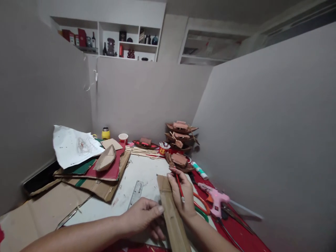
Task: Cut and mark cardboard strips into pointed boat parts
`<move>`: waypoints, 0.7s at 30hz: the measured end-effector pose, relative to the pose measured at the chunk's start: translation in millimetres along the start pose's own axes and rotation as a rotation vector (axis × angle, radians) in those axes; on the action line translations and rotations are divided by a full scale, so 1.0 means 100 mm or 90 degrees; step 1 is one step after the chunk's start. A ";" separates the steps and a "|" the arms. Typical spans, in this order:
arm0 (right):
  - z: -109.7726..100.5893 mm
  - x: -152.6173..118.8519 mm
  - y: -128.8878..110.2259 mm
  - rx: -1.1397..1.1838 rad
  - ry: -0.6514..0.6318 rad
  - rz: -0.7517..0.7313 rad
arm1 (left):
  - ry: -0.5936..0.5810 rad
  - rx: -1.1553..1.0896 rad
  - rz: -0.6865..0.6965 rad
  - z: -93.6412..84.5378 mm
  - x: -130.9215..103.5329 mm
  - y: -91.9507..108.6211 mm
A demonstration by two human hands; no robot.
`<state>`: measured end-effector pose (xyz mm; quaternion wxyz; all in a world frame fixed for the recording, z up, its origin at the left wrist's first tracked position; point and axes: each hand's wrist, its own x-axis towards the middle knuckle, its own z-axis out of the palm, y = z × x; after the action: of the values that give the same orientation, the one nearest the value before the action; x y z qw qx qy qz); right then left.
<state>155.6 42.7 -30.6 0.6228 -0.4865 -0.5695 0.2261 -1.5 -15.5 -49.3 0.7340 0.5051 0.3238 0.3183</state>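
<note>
My right hand (185, 192) is closed around a red pencil (180, 186), its tip end near the top of a long brown cardboard strip (170, 213). The side of that hand rests against the strip's right edge. A line crosses the strip near its far end. My left hand (145, 217) is at the strip's left edge, thumb against it and fingers curled low, partly in shadow. A metal ruler (136, 192) lies on the white board (123, 185) beyond my left hand. Scissors with orange and green handles (203, 203) lie right of my right hand, partly hidden by it.
Several model boats (181, 136) are stacked at the back right. A pink glue gun (216, 199) lies on the red cloth at right. Thin sticks (144, 151) and a paper cup (164, 148) stand at the back. Cardboard sheets (105, 190) with a small cardboard boat (106, 158) are piled at left.
</note>
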 end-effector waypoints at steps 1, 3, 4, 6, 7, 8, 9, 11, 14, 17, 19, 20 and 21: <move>0.00 0.01 0.00 0.010 -0.003 0.005 | 0.013 -0.005 -0.007 0.01 0.00 0.01; -0.01 0.03 0.00 0.026 -0.004 0.011 | 0.035 -0.005 -0.015 0.05 0.00 0.04; -0.01 0.03 -0.01 0.036 -0.003 0.014 | 0.036 -0.001 -0.016 0.07 0.00 0.04; -0.01 0.04 -0.03 0.056 -0.001 0.019 | 0.027 0.008 -0.014 0.09 0.00 0.04; -0.01 0.04 -0.04 0.063 0.000 0.021 | 0.025 0.011 -0.009 0.10 0.00 0.04; -0.01 0.04 -0.05 0.074 0.003 0.024 | 0.029 0.012 -0.001 0.09 0.00 0.05; -0.01 0.03 -0.06 0.095 -0.003 0.039 | 0.040 0.012 0.012 0.08 0.01 0.06; 0.00 0.00 -0.07 0.157 -0.045 0.097 | 0.074 0.012 0.049 0.01 0.00 0.11; 0.03 -0.09 -0.09 0.239 -0.170 0.196 | 0.123 0.015 0.113 -0.15 -0.01 0.23; 0.08 -0.19 -0.09 0.277 -0.270 0.233 | 0.154 0.025 0.149 -0.28 -0.03 0.30; 0.10 -0.23 -0.09 0.288 -0.285 0.237 | 0.164 0.027 0.156 -0.31 -0.05 0.29; 0.10 -0.25 -0.10 0.287 -0.280 0.232 | 0.164 0.027 0.155 -0.31 -0.06 0.28; 0.09 -0.25 -0.11 0.284 -0.274 0.225 | 0.159 0.026 0.152 -0.30 -0.07 0.26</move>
<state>137.9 20.2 -34.9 0.5306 -0.3708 -0.5314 0.5464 -33.6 2.8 -31.8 0.6345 0.5113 0.3568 0.4567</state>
